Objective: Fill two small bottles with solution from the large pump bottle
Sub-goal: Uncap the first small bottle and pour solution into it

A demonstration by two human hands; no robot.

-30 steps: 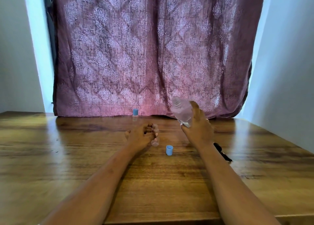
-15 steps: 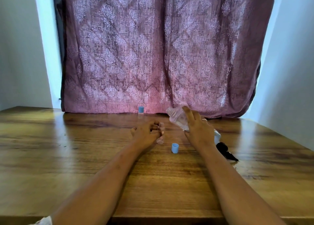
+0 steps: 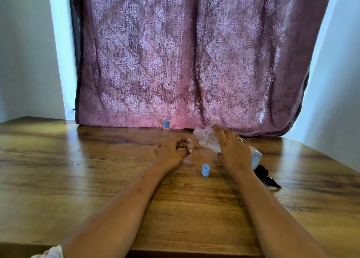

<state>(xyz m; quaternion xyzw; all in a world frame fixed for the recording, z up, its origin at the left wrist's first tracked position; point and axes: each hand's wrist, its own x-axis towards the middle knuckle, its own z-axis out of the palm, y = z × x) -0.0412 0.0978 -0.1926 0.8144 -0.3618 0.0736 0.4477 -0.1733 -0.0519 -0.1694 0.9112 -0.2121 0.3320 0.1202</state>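
Small bottles, two: open bottle clamped in left grip, half hidden behind it; capped bottle stood beside curtain. Large bottle, one: tilted, clamped in right grip. Loose cap, one, on counter.

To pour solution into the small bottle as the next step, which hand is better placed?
The right hand: it grips the large clear plastic bottle, tilted, its open neck pointing at the small clear bottle that the left hand holds.
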